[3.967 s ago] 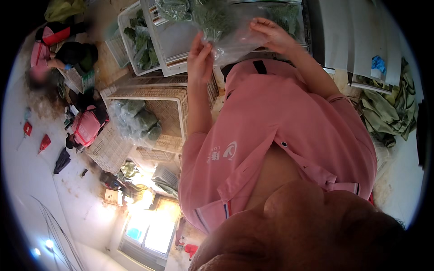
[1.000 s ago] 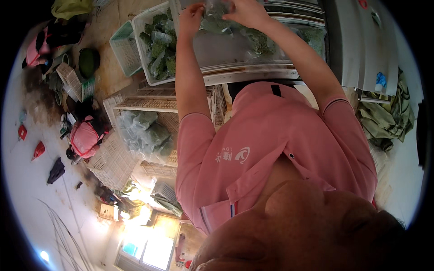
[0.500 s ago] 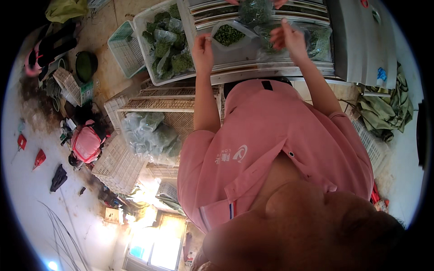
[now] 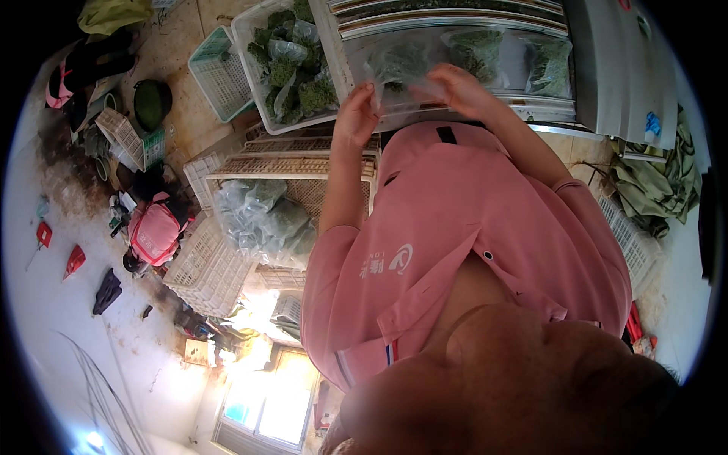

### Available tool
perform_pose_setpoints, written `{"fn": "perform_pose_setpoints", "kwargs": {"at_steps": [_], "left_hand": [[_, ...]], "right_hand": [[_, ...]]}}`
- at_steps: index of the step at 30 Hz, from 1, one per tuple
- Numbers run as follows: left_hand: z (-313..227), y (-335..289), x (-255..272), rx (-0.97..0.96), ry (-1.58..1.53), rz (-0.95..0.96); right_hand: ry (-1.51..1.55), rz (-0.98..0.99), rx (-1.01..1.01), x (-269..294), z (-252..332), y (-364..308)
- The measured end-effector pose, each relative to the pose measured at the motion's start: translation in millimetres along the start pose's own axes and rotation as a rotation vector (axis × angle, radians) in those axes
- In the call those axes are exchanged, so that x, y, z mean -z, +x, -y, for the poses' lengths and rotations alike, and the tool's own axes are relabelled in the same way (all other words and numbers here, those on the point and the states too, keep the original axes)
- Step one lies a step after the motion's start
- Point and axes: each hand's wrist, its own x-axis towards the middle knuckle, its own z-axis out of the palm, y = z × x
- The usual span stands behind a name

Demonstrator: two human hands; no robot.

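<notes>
My left hand point(image 4: 358, 114) pinches the near left edge of a clear plastic bag point(image 4: 399, 62) with small green produce inside. At its right side my right hand point(image 4: 459, 87) has the fingers closed on the film, partly blurred. The bag lies over the flat steel bed of a machine point(image 4: 622, 76). Farther right on the bed rest two more filled bags, one bag of green sprigs point(image 4: 476, 54) beside my right hand and another bag point(image 4: 549, 67) near the right end. What lies under the bag between my hands is mostly hidden.
Left of the machine stands a white crate point(image 4: 331, 45) of bagged greens, then a pale green basket point(image 4: 216, 76). Stacked crates point(image 4: 201, 265) and a heap of plastic bags point(image 4: 262, 224) are at my left side. A person in pink point(image 4: 155, 231) is farther left.
Both hands have come closer together onto one bag. My right hand has left the bags at right. The other person's hands at the top edge are gone from view.
</notes>
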Motion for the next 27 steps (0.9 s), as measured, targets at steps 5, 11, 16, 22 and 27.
{"fn": "perform_pose_setpoints", "kwargs": {"at_steps": [5,11,16,22,27], "left_hand": [[-43,10,-2,-0.183,0.477,0.243],[-18,88,45,-0.789,1.581,-0.123],[2,84,50,-0.786,1.559,-0.170],[4,71,52,-0.637,1.513,-0.098],[8,54,55,-0.634,1.700,-0.077]], "right_hand": [[0.122,0.010,0.280,14,19,14],[-1.351,-0.371,0.551,17,-29,87],[-1.095,-0.395,0.387,13,-37,72],[-1.003,-0.313,0.374,20,-52,71],[-1.173,-0.261,0.367,23,-58,62]]}}
